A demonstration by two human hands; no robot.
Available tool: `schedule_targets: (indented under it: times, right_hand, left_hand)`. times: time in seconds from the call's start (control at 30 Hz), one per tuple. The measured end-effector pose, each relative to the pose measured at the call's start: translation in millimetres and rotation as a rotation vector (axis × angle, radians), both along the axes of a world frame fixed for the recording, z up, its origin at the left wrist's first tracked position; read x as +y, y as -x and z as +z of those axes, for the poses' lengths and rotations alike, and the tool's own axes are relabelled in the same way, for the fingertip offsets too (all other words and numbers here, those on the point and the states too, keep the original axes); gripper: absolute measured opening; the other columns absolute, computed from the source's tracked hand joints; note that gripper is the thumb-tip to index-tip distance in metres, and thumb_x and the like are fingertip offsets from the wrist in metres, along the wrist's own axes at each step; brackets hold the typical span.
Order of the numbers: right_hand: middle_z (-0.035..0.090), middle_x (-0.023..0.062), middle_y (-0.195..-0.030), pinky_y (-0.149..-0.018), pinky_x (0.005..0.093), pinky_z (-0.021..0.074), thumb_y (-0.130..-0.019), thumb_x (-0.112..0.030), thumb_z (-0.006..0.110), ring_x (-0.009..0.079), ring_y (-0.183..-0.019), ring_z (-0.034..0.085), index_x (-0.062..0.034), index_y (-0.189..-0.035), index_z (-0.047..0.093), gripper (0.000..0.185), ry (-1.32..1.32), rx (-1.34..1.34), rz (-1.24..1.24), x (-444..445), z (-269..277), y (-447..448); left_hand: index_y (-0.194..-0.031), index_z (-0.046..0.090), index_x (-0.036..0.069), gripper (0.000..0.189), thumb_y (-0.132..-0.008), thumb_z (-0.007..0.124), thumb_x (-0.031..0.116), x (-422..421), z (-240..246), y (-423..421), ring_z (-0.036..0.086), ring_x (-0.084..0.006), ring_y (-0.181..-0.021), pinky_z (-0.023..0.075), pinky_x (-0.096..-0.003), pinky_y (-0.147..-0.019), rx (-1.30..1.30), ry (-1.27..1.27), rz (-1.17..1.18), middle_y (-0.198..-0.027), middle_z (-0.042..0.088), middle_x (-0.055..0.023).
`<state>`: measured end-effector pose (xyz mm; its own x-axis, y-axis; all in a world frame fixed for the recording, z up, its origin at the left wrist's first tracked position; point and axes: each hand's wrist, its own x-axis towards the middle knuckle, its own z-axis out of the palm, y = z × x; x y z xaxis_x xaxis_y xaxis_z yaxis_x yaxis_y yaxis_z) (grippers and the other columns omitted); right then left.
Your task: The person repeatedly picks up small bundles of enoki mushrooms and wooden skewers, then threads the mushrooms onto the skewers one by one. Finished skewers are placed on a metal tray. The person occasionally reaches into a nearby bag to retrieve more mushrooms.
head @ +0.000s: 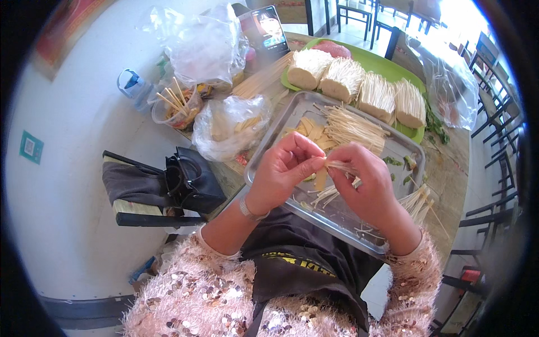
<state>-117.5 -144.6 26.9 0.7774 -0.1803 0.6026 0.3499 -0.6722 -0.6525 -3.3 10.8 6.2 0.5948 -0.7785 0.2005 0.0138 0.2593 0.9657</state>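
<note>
Over a metal tray (313, 217), my two hands meet fingertip to fingertip. My left hand (290, 170) pinches a pale yellow strip, probably tofu skin (321, 179), whose end hangs below the fingers. A small bunch of enoki mushrooms (343, 167) is held in my right hand (368, 179), its end reaching the left fingertips. Behind the hands, the tray bears a pile of yellow strips (309, 128) and a heap of loose enoki (356, 128). More enoki stems (326, 196) lie under the hands, and green leafy scraps (408, 162) lie at the right.
Several enoki blocks (343, 82) stand on a green tray (374, 61) behind. Thin wooden skewers (263, 80), a phone (269, 29) and plastic bags (200, 50) are at the back left. Trimmed enoki ends (417, 204) lie right. A handbag (196, 185) sits on a chair.
</note>
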Motion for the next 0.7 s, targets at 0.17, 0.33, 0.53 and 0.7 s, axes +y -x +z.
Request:
schedule_targets:
  times: [0.17,0.33,0.53,0.7]
  right_hand:
    - [0.064,0.0118,-0.082,-0.063,0.0361,0.0502,-0.086,-0.009,0.071,0.0288,-0.072,0.064,-0.0047,-0.095,0.063,0.013,-0.182,0.119,0.051,-1.1,-1.0,0.9]
    - [0.062,0.0106,-0.082,-0.063,0.0371,0.0498,-0.083,-0.008,0.072,0.0297,-0.073,0.062,-0.0053,-0.092,0.065,0.012,-0.004,0.002,0.015,-4.3,-3.7,-0.5]
    - [0.062,0.0112,-0.087,-0.069,0.0383,0.0513,-0.082,-0.006,0.071,0.0318,-0.08,0.063,-0.006,-0.095,0.065,0.014,0.064,-0.037,0.024,-9.9,0.0,-2.2]
    - [0.062,0.0101,-0.086,-0.068,0.0386,0.0514,-0.083,-0.008,0.07,0.0309,-0.079,0.063,-0.0064,-0.092,0.065,0.01,0.051,-0.027,0.001,-8.8,-5.0,-2.3]
  left_hand:
    - [-0.105,0.057,0.003,0.015,-0.094,0.067,0.006,-4.0,-1.7,7.4,0.057,-0.0071,-0.091,0.0469,-0.0226,-0.082,-0.254,-0.009,0.099,-0.098,0.061,-0.0022]
    - [-0.109,0.055,0.003,0.018,-0.094,0.065,0.003,-4.2,-0.9,7.5,0.056,-0.0079,-0.094,0.0465,-0.0233,-0.085,-0.035,0.027,0.015,-0.101,0.058,-0.0024]
    - [-0.11,0.055,0.003,0.022,-0.092,0.066,-0.001,-3.2,-4.5,2.4,0.057,-0.0089,-0.098,0.0478,-0.0248,-0.088,-0.179,0.014,0.034,-0.104,0.058,-0.0034]
    - [-0.111,0.054,0.003,0.025,-0.09,0.067,-0.004,-1.6,-2.3,3.6,0.06,-0.0085,-0.097,0.0495,-0.0245,-0.089,-0.09,0.025,0.017,-0.103,0.06,-0.0032]
